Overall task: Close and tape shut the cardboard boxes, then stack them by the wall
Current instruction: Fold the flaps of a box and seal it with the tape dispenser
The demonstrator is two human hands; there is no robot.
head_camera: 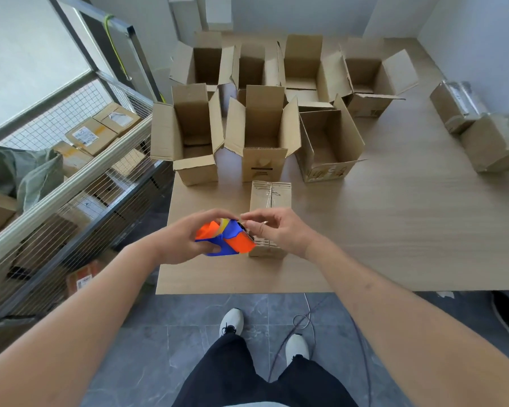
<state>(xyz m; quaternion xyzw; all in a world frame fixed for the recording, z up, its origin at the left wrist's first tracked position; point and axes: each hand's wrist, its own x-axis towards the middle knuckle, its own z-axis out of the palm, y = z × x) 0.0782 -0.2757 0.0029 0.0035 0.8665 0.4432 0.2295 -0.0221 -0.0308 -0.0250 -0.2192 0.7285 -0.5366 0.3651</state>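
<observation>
A small closed cardboard box [271, 198] lies on the wooden table [394, 230] near its front edge, with clear tape along its top seam. My left hand [182, 239] grips an orange and blue tape dispenser [227, 239] just left of the box's near end. My right hand [279, 230] pinches at the dispenser's toothed blade end, over the near part of the box. Whether tape is between those fingers cannot be told. Behind it stand several open cardboard boxes [262, 133] with flaps up.
Two taped boxes [488, 139] lie at the table's right side by the wall. A wire-mesh cart [71, 160] with parcels stands to the left. A cable [303, 318] trails on the grey tiled floor by my shoes.
</observation>
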